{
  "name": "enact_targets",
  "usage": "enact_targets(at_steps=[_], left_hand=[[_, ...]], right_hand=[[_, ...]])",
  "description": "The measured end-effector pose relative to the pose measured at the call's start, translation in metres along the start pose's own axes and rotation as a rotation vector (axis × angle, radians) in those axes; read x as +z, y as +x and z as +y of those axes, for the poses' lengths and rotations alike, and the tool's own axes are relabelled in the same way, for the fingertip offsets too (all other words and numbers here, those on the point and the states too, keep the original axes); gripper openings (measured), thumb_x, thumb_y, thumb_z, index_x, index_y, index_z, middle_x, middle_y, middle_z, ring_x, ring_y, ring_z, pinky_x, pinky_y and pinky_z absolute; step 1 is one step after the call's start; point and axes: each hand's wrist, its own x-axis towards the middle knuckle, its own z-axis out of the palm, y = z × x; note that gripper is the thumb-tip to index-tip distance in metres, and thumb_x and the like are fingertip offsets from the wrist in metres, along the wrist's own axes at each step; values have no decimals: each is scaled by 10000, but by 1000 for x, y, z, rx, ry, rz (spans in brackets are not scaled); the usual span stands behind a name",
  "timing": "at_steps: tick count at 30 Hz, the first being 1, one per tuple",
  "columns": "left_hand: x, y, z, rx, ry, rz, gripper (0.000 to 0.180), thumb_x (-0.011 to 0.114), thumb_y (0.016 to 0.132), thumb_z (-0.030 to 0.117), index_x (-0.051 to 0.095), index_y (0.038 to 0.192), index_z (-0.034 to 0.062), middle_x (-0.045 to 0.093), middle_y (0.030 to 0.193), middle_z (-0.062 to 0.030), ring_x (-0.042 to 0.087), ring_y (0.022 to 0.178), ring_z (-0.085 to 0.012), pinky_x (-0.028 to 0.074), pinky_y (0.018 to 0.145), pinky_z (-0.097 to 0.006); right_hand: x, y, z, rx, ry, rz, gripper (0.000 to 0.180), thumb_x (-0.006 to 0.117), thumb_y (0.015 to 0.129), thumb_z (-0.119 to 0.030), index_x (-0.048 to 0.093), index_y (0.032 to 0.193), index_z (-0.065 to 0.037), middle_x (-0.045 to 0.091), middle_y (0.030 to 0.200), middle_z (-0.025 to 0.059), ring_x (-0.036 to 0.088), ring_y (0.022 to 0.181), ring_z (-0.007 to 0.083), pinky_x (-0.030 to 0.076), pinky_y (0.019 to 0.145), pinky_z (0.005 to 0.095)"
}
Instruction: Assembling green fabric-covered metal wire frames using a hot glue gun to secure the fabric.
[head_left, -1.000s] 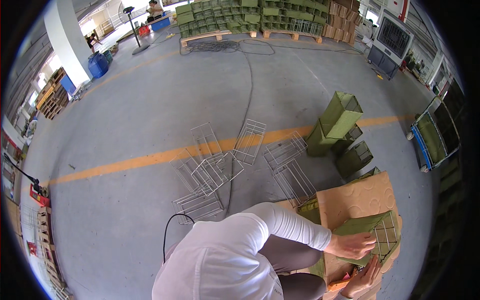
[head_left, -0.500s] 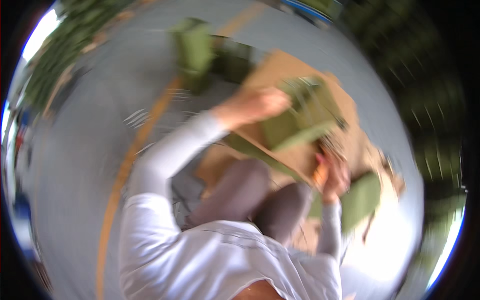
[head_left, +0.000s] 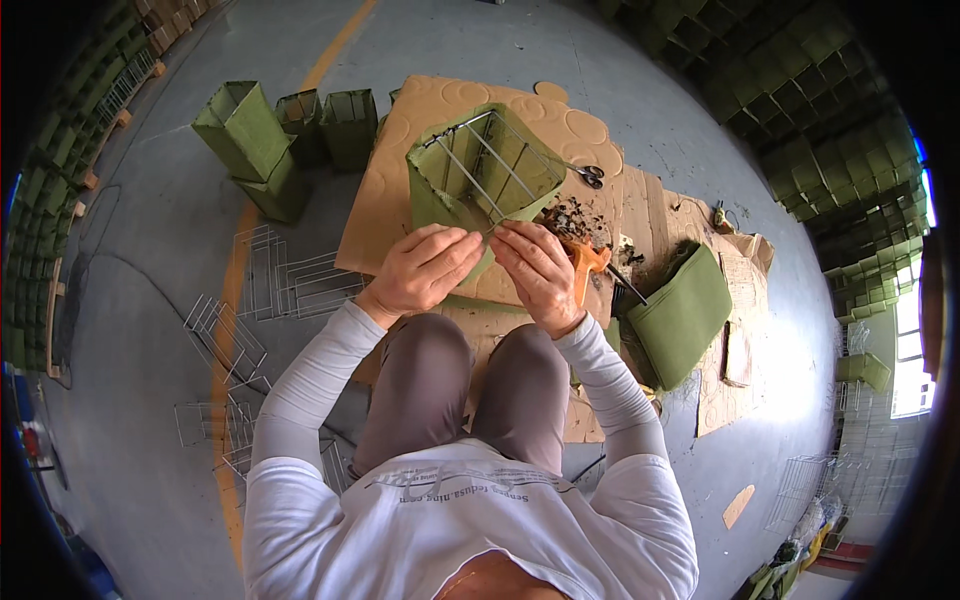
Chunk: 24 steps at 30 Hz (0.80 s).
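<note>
A green fabric box with a wire frame in its open top stands on cardboard in front of me. At its near corner my left hand and my right hand almost meet, thumbs and fingers pinched. Between the fingertips there is something thin, too small to make out; it may be the fabric's edge. Just right of my right hand lies an orange glue gun, its handle partly hidden by the hand. Black-handled scissors lie beyond the box's right side.
Dark scraps litter the cardboard sheet. Folded green fabric lies to the right. Several finished-looking green boxes stand at the far left. Loose wire frames spread over the floor on the left. Stacked green boxes line the right side.
Both hands have come together at the box's near corner: the left from its upper left side, the right from beside the orange glue gun. The earlier view is blurred.
</note>
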Motion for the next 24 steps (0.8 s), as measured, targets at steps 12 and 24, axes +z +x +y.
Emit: enact_targets(at_steps=[12,24], left_hand=[[10,-17,-7,-87,46,0,228,639,800,145,693,995,40,659,1087,-93,617,1055,-248,505,935,-429],[13,11,-5,-189,-112,-130,169,632,750,226,615,660,84,585,828,-68,517,954,-250,386,931,-424]], right_hand=[[16,-16,21,181,20,-253,233,613,827,-29,705,1040,-30,645,1183,98,531,1218,328,449,998,422],[12,48,68,-303,346,-535,135,684,735,-44,619,819,39,559,791,166,551,753,355,459,694,457]])
